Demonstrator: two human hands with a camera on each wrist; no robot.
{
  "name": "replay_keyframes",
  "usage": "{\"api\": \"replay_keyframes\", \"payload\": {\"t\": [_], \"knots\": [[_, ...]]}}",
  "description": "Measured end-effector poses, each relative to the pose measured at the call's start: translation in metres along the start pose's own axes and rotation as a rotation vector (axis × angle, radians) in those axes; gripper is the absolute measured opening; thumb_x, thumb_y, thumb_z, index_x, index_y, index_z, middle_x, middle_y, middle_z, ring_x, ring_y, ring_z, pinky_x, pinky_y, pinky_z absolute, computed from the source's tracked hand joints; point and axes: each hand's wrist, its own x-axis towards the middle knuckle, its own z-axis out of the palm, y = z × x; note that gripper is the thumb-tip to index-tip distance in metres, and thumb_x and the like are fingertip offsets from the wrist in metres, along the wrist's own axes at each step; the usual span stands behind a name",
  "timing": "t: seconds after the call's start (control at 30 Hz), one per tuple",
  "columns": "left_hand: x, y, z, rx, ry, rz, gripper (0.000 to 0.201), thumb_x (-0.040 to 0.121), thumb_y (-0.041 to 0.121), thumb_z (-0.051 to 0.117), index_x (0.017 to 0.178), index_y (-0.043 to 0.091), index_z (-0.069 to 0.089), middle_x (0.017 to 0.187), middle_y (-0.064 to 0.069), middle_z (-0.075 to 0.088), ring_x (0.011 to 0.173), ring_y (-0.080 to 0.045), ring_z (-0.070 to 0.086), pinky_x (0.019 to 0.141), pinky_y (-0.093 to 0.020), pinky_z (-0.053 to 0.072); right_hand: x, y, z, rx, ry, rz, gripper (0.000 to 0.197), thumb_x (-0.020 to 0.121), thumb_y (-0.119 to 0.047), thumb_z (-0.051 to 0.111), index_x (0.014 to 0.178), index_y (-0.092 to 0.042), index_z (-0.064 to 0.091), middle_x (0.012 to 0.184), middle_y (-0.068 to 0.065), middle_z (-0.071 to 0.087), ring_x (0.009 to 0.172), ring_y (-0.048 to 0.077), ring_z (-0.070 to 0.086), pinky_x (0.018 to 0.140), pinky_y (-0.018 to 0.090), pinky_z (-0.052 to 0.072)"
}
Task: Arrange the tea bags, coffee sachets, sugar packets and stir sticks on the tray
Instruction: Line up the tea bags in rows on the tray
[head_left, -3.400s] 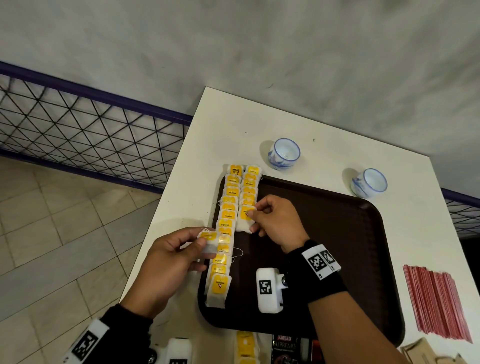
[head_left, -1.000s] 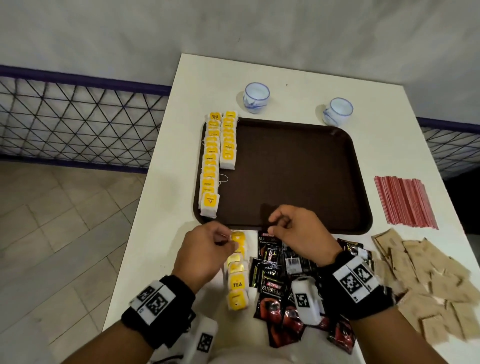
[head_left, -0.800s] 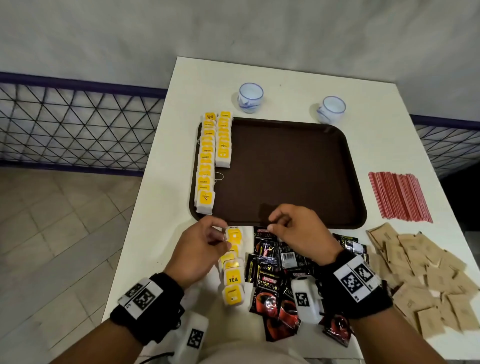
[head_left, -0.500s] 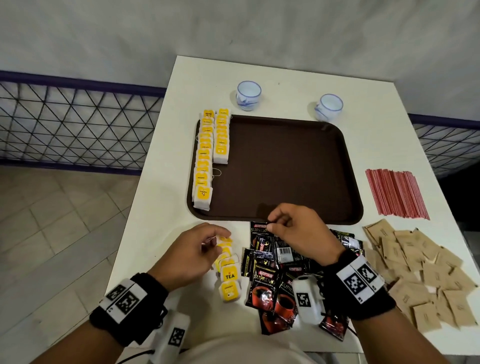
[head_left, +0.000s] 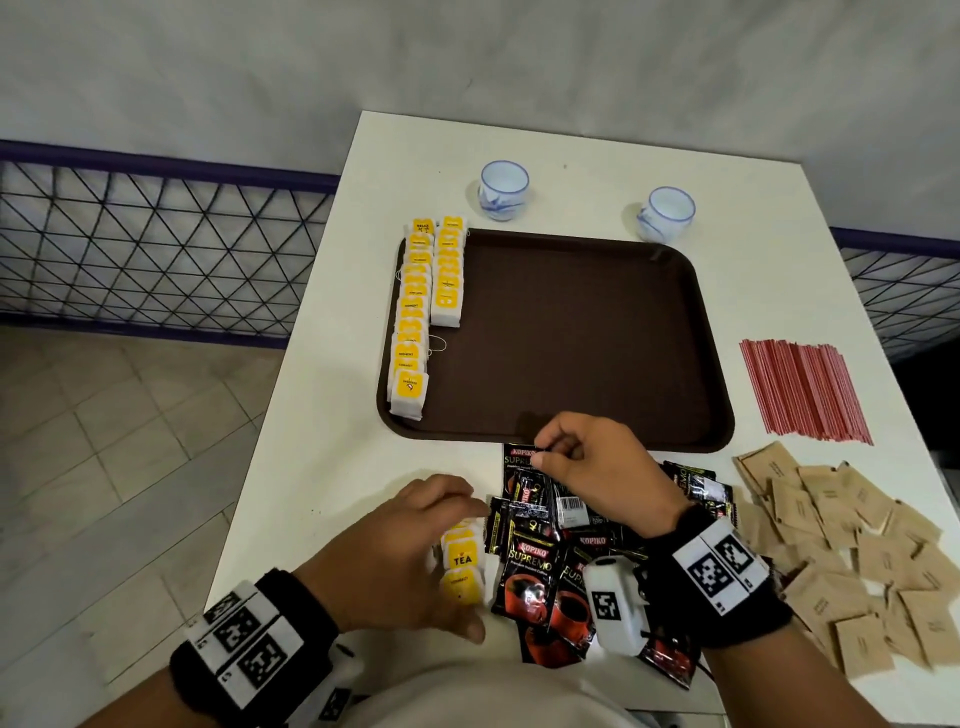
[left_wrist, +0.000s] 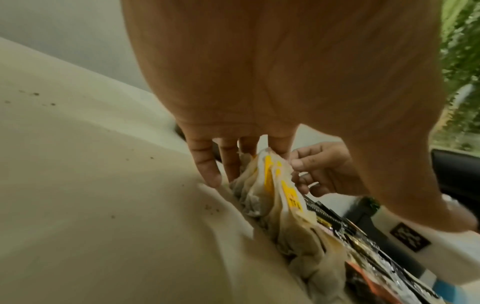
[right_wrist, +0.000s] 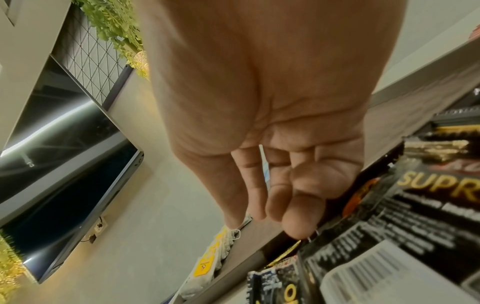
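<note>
A brown tray (head_left: 571, 338) holds two rows of yellow-tagged tea bags (head_left: 410, 322) along its left side. More loose tea bags (head_left: 462, 558) lie at the table's front. My left hand (head_left: 426, 545) is spread over them, straight fingers (left_wrist: 207, 172) at the far end of the pile (left_wrist: 270, 181) and thumb at the near end. My right hand (head_left: 540, 447) hovers over the black coffee sachets (head_left: 530, 571) with fingers loosely curled. Its thumb tip (right_wrist: 298, 228) is at a sachet's (right_wrist: 415, 205) top edge, and nothing shows between the fingers.
Red stir sticks (head_left: 800, 389) lie in a bundle right of the tray. Brown sugar packets (head_left: 841, 545) are scattered at the front right. Two small cups (head_left: 503, 189) (head_left: 666, 213) stand behind the tray. A mesh railing (head_left: 156, 234) runs along the left.
Both hands left the tea bag rows on the tray and came back to the front piles. My left hand stopped pinching one tea bag and spread over the loose ones. The right hand hardly moved.
</note>
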Motion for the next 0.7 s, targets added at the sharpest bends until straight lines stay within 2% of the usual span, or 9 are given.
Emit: {"api": "replay_keyframes", "payload": {"t": [0.07, 0.1, 0.2, 0.27, 0.37, 0.57, 0.67, 0.7], "knots": [[0.001, -0.004, 0.006, 0.126, 0.004, 0.067, 0.099, 0.056, 0.083, 0.074, 0.141, 0.038, 0.049, 0.144, 0.012, 0.042, 0.132, -0.004, 0.04, 0.108, -0.021, 0.038, 0.001, -0.001, 0.001, 0.009, 0.001, 0.001, 0.007, 0.089, -0.031, 0.073, 0.093, -0.028, 0.069, 0.08, -0.007, 0.067, 0.069, 0.006, 0.062, 0.071, 0.028, 0.054], [0.002, -0.004, 0.009, 0.176, 0.022, 0.09, 0.09, 0.061, 0.079, 0.073, 0.137, 0.037, 0.053, 0.141, 0.007, 0.047, 0.129, -0.009, 0.044, 0.105, -0.023, 0.042, 0.001, -0.001, 0.001, 0.012, 0.003, 0.0, 0.007, 0.089, -0.031, 0.073, 0.093, -0.028, 0.069, 0.079, -0.007, 0.067, 0.067, 0.005, 0.061, 0.071, 0.028, 0.054], [0.004, -0.001, 0.013, 0.203, 0.09, 0.137, 0.046, 0.075, 0.054, 0.07, 0.118, 0.039, 0.065, 0.13, 0.005, 0.056, 0.12, -0.014, 0.052, 0.091, -0.027, 0.052, 0.002, 0.0, 0.0, 0.01, 0.007, -0.003, 0.008, 0.088, -0.031, 0.073, 0.093, -0.028, 0.069, 0.079, -0.007, 0.067, 0.067, 0.004, 0.061, 0.071, 0.028, 0.054], [0.003, -0.001, 0.014, 0.18, 0.087, 0.149, 0.031, 0.079, 0.044, 0.064, 0.109, 0.038, 0.068, 0.127, 0.005, 0.058, 0.118, -0.013, 0.053, 0.085, -0.025, 0.053, 0.001, 0.001, -0.001, 0.015, 0.008, -0.002, 0.008, 0.088, -0.031, 0.073, 0.094, -0.028, 0.069, 0.079, -0.007, 0.068, 0.067, 0.004, 0.06, 0.071, 0.028, 0.054], [0.002, -0.005, 0.015, 0.168, 0.075, 0.135, 0.024, 0.081, 0.039, 0.062, 0.104, 0.038, 0.068, 0.13, 0.007, 0.056, 0.12, -0.012, 0.054, 0.084, -0.026, 0.056, 0.0, 0.002, -0.002, 0.018, 0.008, -0.003, 0.008, 0.089, -0.032, 0.073, 0.094, -0.028, 0.069, 0.08, -0.007, 0.068, 0.066, 0.003, 0.06, 0.071, 0.028, 0.054], [0.0, -0.006, 0.015, 0.169, 0.086, 0.124, 0.034, 0.07, 0.034, 0.059, 0.103, 0.035, 0.066, 0.129, 0.007, 0.057, 0.119, -0.012, 0.056, 0.083, -0.025, 0.057, -0.003, -0.008, -0.001, 0.059, -0.004, -0.027, 0.007, 0.088, -0.032, 0.073, 0.092, -0.03, 0.069, 0.08, -0.008, 0.067, 0.066, 0.001, 0.058, 0.072, 0.029, 0.054], [0.004, -0.004, 0.008, 0.012, 0.122, 0.096, 0.034, 0.069, 0.032, 0.07, 0.102, 0.031, 0.071, 0.12, 0.007, 0.061, 0.113, -0.005, 0.06, 0.088, -0.022, 0.053, -0.007, -0.018, 0.001, 0.106, -0.09, -0.056, 0.01, 0.087, -0.03, 0.075, 0.095, -0.03, 0.07, 0.082, -0.006, 0.068, 0.066, 0.002, 0.058, 0.074, 0.031, 0.055], [0.006, -0.001, 0.002, -0.1, 0.145, 0.039, 0.032, 0.067, 0.03, 0.075, 0.099, 0.03, 0.073, 0.114, 0.01, 0.064, 0.109, -0.003, 0.062, 0.088, -0.023, 0.053, -0.008, -0.022, 0.001, 0.13, -0.13, -0.061, 0.013, 0.086, -0.028, 0.076, 0.097, -0.03, 0.07, 0.084, -0.005, 0.068, 0.067, 0.004, 0.059, 0.073, 0.031, 0.055]]}}
